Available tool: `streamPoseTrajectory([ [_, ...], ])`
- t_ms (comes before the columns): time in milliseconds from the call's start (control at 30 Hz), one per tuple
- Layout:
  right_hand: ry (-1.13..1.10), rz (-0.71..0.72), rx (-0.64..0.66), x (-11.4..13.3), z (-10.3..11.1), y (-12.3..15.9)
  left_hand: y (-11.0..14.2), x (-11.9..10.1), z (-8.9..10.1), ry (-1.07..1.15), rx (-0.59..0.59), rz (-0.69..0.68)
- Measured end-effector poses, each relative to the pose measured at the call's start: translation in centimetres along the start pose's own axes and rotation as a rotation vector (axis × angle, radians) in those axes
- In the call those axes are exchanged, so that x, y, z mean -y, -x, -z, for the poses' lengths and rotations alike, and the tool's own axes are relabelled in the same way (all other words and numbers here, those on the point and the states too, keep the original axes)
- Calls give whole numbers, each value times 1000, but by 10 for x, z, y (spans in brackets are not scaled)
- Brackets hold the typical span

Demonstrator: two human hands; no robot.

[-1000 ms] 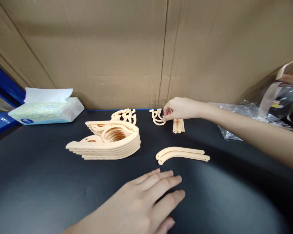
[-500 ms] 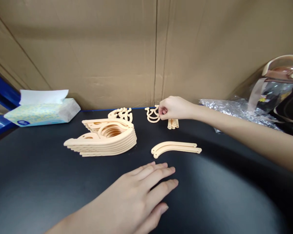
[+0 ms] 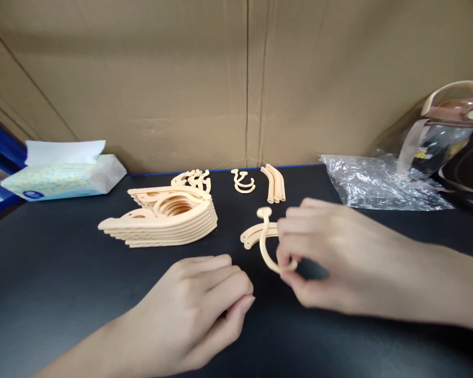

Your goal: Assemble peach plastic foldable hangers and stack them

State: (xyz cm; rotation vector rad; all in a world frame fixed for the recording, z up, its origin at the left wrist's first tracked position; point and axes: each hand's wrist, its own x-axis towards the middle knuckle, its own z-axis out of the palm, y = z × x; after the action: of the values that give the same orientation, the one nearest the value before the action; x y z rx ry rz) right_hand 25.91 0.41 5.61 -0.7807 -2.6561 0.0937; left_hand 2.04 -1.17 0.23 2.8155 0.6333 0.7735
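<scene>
My right hand [image 3: 331, 257] pinches a peach plastic hook [image 3: 266, 244] above the black table, just in front of two curved peach arm pieces [image 3: 252, 234] that it partly hides. My left hand [image 3: 205, 299] rests low on the table with its fingers curled in, and nothing shows in it. A stack of peach hanger bodies [image 3: 169, 220] lies to the left. More hooks [image 3: 242, 181] and a bundle of curved bars [image 3: 276, 184] lie at the back edge.
A tissue pack [image 3: 63, 176] sits at the back left beside a blue rail. Crumpled clear plastic [image 3: 374, 184] and a bottle with a brown lid [image 3: 445, 131] are at the back right. A cardboard wall [image 3: 236, 79] closes off the rear.
My right hand left the hooks at the back and came toward me with one hook in its fingers. My left hand's fingers went from flat to curled.
</scene>
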Motion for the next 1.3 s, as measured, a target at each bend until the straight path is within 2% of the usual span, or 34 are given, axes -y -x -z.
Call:
streamPoseTrajectory([
  [100,-65,-36,84,16,-12,20,0,0,-1,-3,21,-21],
  [200,-82,-44,110,22,-23,30,0,0,-1,-9,17,-27],
  [433,65,63,-3,25,-31,26,-3,-1,3,54,67,-3],
  [533,94,96,-9,29,-32,24,-2,0,2,66,95,5],
  [733,167,131,-20,34,-36,25,-1,0,1,68,78,4],
  [967,246,296,3,28,-34,26,-1,1,1,82,100,26],
  [1167,198,316,-33,23,-28,19,-2,1,3,69,88,21],
  [1300,230,288,-79,-2,-13,-7,-4,0,3,20,52,3],
])
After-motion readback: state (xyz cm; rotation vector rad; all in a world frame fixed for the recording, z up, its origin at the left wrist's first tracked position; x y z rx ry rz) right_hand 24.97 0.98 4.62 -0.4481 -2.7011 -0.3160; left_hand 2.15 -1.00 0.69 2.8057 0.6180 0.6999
